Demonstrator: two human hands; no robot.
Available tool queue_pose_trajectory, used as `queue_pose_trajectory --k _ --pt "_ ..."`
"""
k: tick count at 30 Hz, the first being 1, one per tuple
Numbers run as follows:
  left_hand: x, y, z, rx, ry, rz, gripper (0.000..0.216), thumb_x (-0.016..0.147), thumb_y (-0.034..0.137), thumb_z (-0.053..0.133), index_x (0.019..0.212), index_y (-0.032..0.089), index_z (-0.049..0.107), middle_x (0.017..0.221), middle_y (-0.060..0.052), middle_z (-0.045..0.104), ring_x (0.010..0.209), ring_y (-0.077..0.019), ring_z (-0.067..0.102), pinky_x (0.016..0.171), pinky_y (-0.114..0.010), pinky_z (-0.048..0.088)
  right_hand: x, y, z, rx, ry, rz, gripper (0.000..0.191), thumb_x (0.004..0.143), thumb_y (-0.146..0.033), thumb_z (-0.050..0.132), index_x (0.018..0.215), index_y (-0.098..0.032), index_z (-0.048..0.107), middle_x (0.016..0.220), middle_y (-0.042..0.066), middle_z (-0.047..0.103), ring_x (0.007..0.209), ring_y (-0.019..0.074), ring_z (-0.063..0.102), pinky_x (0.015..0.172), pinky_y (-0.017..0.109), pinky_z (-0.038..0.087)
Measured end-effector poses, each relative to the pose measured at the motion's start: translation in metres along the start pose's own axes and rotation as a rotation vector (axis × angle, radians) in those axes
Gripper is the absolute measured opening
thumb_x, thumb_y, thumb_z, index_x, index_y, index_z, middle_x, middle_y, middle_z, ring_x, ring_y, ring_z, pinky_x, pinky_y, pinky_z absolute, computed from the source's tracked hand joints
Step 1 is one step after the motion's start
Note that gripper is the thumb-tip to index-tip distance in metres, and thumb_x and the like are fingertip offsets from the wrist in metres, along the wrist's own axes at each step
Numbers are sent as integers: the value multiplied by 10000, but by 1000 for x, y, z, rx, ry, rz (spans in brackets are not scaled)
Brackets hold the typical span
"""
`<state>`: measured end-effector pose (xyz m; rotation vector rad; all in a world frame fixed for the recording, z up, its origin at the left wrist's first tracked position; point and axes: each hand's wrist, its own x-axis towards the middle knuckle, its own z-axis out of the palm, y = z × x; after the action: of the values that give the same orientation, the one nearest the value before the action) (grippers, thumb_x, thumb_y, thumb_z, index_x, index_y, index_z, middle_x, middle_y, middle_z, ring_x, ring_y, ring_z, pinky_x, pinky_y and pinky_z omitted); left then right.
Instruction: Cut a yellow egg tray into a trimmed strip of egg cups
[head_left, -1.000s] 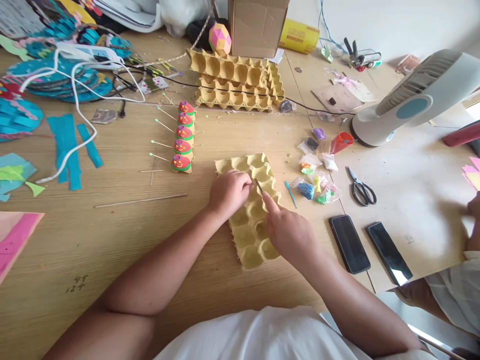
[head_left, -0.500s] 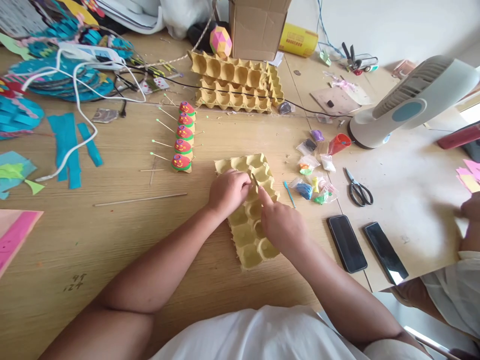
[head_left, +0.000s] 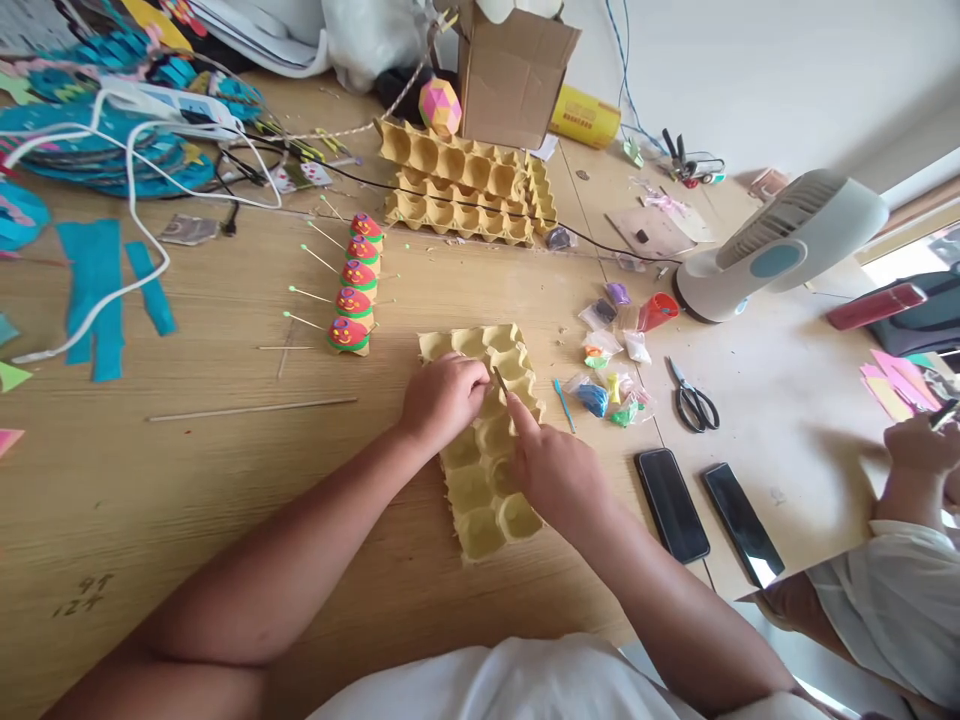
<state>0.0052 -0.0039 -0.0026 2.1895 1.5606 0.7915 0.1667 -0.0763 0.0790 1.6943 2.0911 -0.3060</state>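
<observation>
Edged left since a second ago, right hand [head_left: 559, 475] clasps a thin tool [head_left: 500, 380] over an egg tray [head_left: 472, 490] near the surface's [head_left: 165, 500] front edge; left hand [head_left: 444, 400], fingers bunched, touches it.

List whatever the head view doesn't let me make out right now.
All in the head view:
Rear end of the tool: hidden by the right hand.
Some cups of the egg tray: hidden by the left hand.
Dark item at the co-worker's hand: too small, cut off by the right edge.
Print on the yellow roll: too small to read.
</observation>
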Motion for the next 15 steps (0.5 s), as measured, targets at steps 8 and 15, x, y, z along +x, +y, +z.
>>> queue_pose_trajectory --k 8,15 --pt "1 0 0 2 -8 41 142 889 195 582 773 216 660 793 -34 688 855 -223 607 643 -324 371 3 -2 3 2 40 18 651 1026 -242 395 1643 -200 193 939 91 762 834 248 752 597 290 471" --pt "0 1 1 0 -1 30 158 885 176 585 747 214 651 812 -29 704 867 -219 617 648 -323 378 -3 0 5 28 9 7 611 1039 -246 362 1634 -197 229 992 99 768 840 249 752 616 308 477"
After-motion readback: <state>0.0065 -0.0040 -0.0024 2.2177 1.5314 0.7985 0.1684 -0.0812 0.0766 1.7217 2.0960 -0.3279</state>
